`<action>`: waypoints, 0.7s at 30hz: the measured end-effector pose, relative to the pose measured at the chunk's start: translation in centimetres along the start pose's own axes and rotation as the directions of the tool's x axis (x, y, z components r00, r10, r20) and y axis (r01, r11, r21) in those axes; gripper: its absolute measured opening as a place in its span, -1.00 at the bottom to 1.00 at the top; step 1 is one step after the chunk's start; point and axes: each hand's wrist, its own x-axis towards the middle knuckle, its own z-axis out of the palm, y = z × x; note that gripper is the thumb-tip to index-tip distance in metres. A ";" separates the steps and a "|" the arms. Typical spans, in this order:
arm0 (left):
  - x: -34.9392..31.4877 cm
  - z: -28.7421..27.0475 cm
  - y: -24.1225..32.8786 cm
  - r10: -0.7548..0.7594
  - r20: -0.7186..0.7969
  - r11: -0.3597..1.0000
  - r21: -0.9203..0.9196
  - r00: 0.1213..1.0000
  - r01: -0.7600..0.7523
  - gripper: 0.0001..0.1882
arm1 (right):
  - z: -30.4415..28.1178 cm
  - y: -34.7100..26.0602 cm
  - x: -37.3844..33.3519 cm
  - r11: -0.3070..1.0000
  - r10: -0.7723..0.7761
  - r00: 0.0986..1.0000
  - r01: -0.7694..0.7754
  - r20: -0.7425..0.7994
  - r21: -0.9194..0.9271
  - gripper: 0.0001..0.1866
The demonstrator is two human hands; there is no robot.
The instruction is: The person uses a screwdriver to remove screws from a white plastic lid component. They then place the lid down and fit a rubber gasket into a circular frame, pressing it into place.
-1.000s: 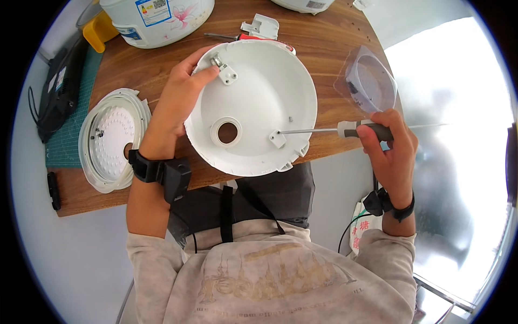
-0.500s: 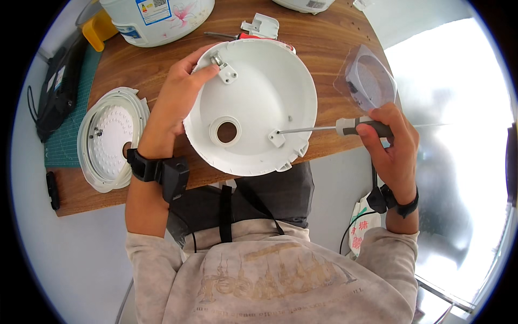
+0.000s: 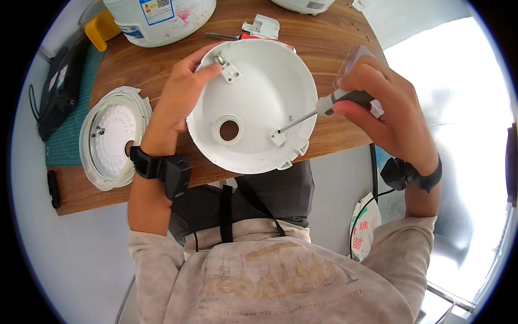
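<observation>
A white round plastic housing (image 3: 256, 86) lies open side up at the table's near edge, with a round hole toward its lower left. My left hand (image 3: 186, 89) grips its left rim, the thumb inside by a white bracket (image 3: 231, 72) with a metal part. In my right hand (image 3: 386, 97) is a screwdriver (image 3: 325, 106) with a grey handle, its shaft slanting down to the left. The tip meets a small white bracket (image 3: 278, 137) at the housing's lower right; whether a screw sits under it is too small to tell.
A round white lid (image 3: 112, 143) holding small dark screws lies at left. Behind the housing are a red screwdriver (image 3: 245, 36) and a white plastic piece (image 3: 263, 27). A white appliance (image 3: 162, 21) stands at the back. A clear plastic tray (image 3: 353, 56) is partly behind my right hand.
My right hand has risen and swung farther away, so the screwdriver now stands more steeply, its tip still at the same bracket. My left hand keeps its hold on the rim.
</observation>
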 end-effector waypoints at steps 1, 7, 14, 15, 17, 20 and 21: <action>0.0 0.0 0.0 0.001 -0.001 1.000 0.001 1.000 -0.001 -0.56 | -0.3 -0.6 0.8 0.999 -0.024 0.999 0.024 0.025 0.023 -0.74; 0.1 -0.1 -0.2 -0.011 0.017 0.999 -0.043 1.000 0.012 -0.56 | 0.7 -3.7 3.6 0.964 -0.268 0.962 0.267 0.063 0.017 -0.66; -0.1 0.0 -0.1 0.005 0.018 1.000 -0.023 1.000 -0.004 -0.56 | 1.0 -5.7 4.1 0.953 -0.302 0.944 0.302 0.130 0.022 -0.63; 0.0 0.0 -0.3 0.001 0.018 1.000 -0.025 1.000 0.000 -0.56 | 1.1 -5.8 4.0 0.959 -0.285 0.951 0.284 0.117 0.026 -0.62; 0.1 0.4 -0.5 -0.007 0.018 0.999 -0.031 1.000 0.007 -0.56 | 1.1 -5.6 3.4 0.982 -0.188 0.978 0.186 0.092 0.035 -0.63; -0.1 0.3 -0.4 0.005 -0.009 1.000 0.002 1.000 -0.005 -0.56 | 1.5 -5.2 2.5 0.985 0.005 0.999 0.002 -0.044 0.175 -0.64; -0.2 0.5 -0.3 -0.001 -0.009 1.000 0.009 1.000 0.001 -0.57 | 1.6 -5.1 2.1 0.976 0.072 0.994 -0.052 -0.084 0.213 -0.64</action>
